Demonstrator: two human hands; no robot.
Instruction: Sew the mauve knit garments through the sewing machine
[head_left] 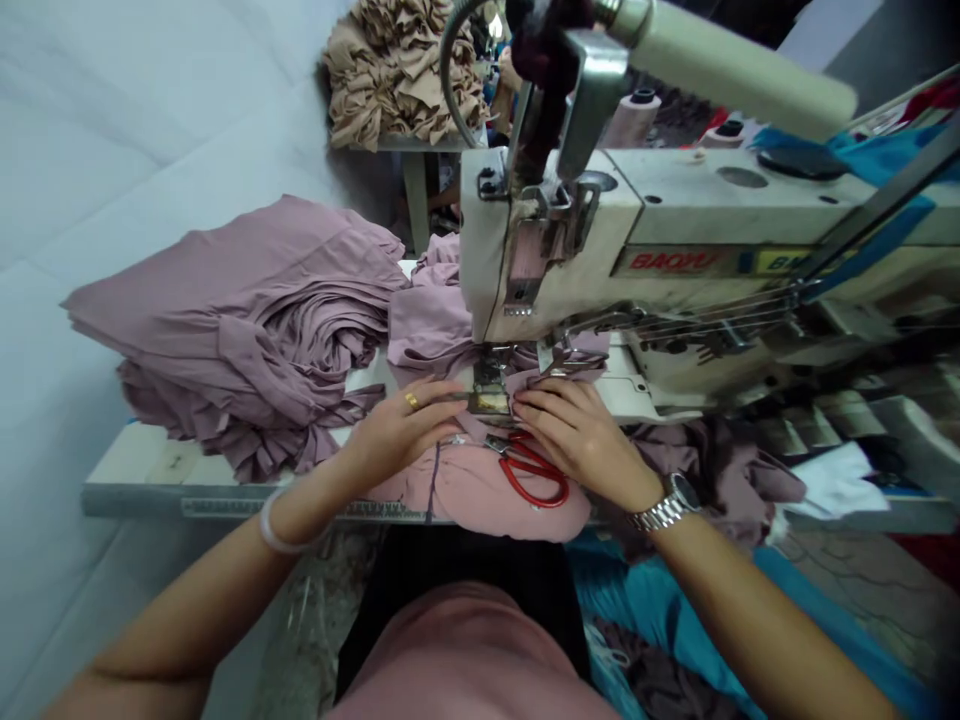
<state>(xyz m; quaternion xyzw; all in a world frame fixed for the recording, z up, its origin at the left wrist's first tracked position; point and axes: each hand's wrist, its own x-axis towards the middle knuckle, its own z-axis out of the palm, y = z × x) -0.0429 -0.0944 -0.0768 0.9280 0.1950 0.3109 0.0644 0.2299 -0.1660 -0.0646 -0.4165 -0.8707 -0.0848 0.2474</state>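
A white sewing machine (555,240) stands in front of me, its presser foot (491,385) down over mauve fabric (431,330). To the left of the foot, my left hand (409,420) lies with fingers stretched out on the cloth. On the foot's right side, my right hand (574,430) rests flat, fingertips on the fabric close to the needle area. Red-handled scissors (534,475) lie just below my right hand on a pink padded piece (480,505) at the table's front edge. Neither hand grips the scissors.
A big stack of mauve fabric pieces (240,300) covers the table's left side. Tan cloth (405,75) is heaped on a table behind. Dark mauve fabric (712,470) lies at the right, blue cloth (637,590) below. A ruler strip (300,508) runs along the front edge.
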